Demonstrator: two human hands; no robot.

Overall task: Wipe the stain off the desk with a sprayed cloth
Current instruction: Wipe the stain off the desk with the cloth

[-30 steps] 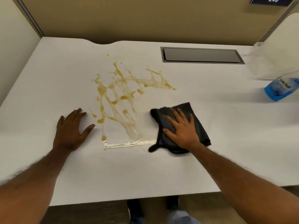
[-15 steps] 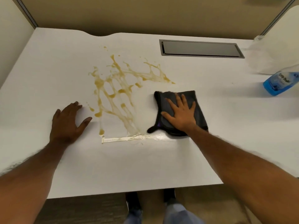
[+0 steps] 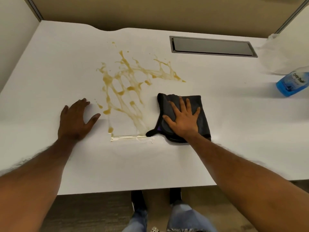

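A brown splattered stain spreads over the middle of the white desk. A pale smeared line marks its near edge. A dark grey folded cloth lies just right of the stain, its left corner touching the smear. My right hand presses flat on the cloth with fingers spread. My left hand rests palm down on the bare desk just left of the stain, holding nothing.
A blue spray bottle lies at the right edge of the desk, beside a clear plastic bag. A grey cable hatch is set into the desk at the back. Partition walls close off the back and left.
My right hand slid the cloth away from me, then a little left toward the stain. The left hand stayed put. The view shifted slightly.
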